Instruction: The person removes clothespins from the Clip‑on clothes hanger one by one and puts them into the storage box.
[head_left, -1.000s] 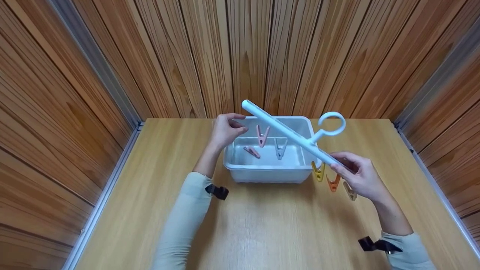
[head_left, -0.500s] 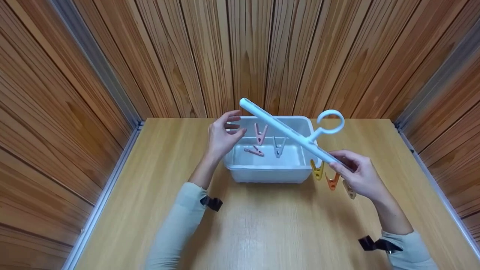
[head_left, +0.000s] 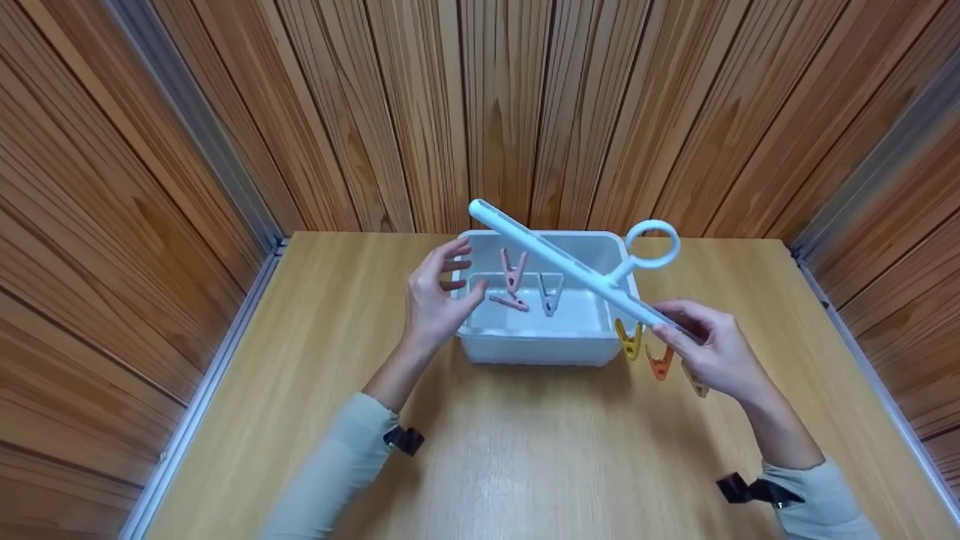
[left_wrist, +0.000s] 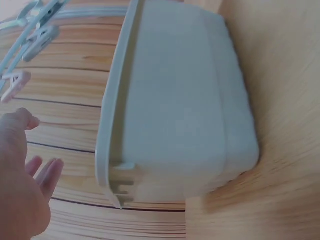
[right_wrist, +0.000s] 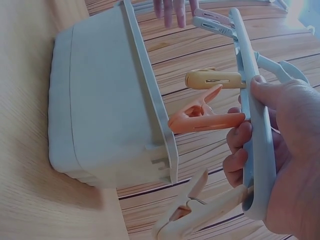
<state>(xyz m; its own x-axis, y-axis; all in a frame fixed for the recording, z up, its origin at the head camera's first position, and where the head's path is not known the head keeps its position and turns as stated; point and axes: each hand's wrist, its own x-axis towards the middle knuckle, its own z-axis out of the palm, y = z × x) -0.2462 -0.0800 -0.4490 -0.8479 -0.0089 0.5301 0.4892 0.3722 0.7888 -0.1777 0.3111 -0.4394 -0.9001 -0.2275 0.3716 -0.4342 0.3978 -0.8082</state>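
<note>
In the head view my right hand (head_left: 712,345) grips the right end of a light blue clip hanger (head_left: 555,251), which slants up to the left. Yellow (head_left: 630,341), orange (head_left: 660,365) and beige (right_wrist: 200,212) clothespins hang near that hand; a pink (head_left: 514,274) and a grey-blue (head_left: 550,294) one hang farther along the bar. Another pink clothespin (head_left: 510,302) lies low inside a whitish plastic tub (head_left: 536,349). By the tub's left rim is my left hand (head_left: 439,296), fingers spread and holding nothing, below the hanger's raised end.
The tub stands on a wooden table (head_left: 510,450) beneath the hanger. Wood-panelled walls (head_left: 495,112) rise behind and at both sides, with metal rails along the table's side edges. A round hook (head_left: 652,244) juts up from the hanger's middle.
My left hand has drawn back down and left, and its fingers have spread. The lower pink clothespin has turned in the tub. The hanger has shifted slightly left in my right hand.
</note>
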